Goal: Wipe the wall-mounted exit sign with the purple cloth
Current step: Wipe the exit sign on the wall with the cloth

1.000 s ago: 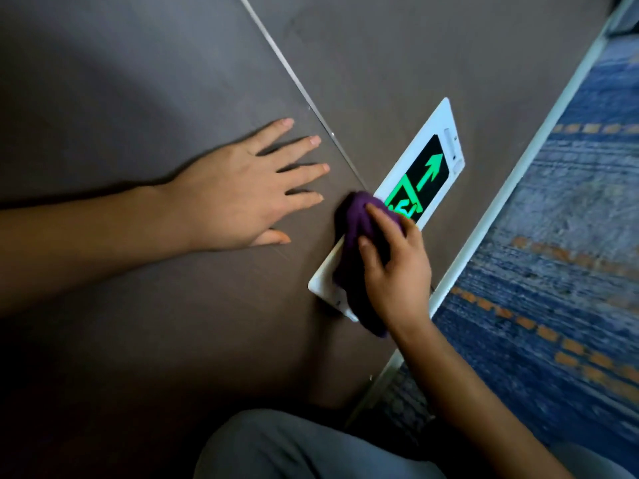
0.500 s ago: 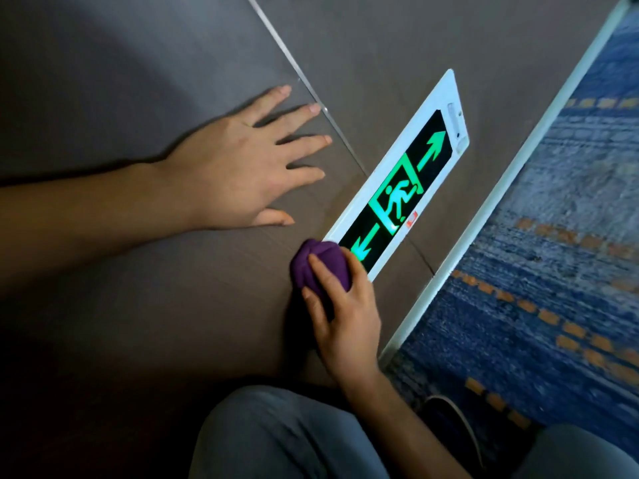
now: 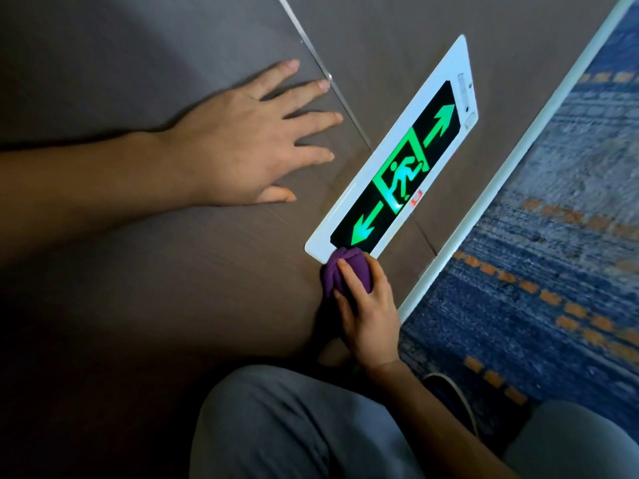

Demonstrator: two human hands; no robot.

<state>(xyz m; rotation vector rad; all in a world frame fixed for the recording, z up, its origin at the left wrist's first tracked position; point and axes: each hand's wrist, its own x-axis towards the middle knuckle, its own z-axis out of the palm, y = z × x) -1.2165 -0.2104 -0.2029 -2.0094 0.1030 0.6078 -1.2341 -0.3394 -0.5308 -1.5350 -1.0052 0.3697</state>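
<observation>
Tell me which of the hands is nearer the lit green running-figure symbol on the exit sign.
Left. The left hand lies flat on the wall beside the symbol; the right hand holds the purple cloth at the sign's lower end.

Brown wall [image 3: 145, 288] (panelled) with mounted exit sign [image 3: 397, 174].

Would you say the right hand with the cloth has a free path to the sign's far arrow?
Probably yes: the right hand holds the cloth at the sign's near corner, and nothing covers the face.

Brown wall panels [image 3: 145, 278], white baseboard [image 3: 511, 188], blue carpet [image 3: 560, 236] with orange dashes
</observation>
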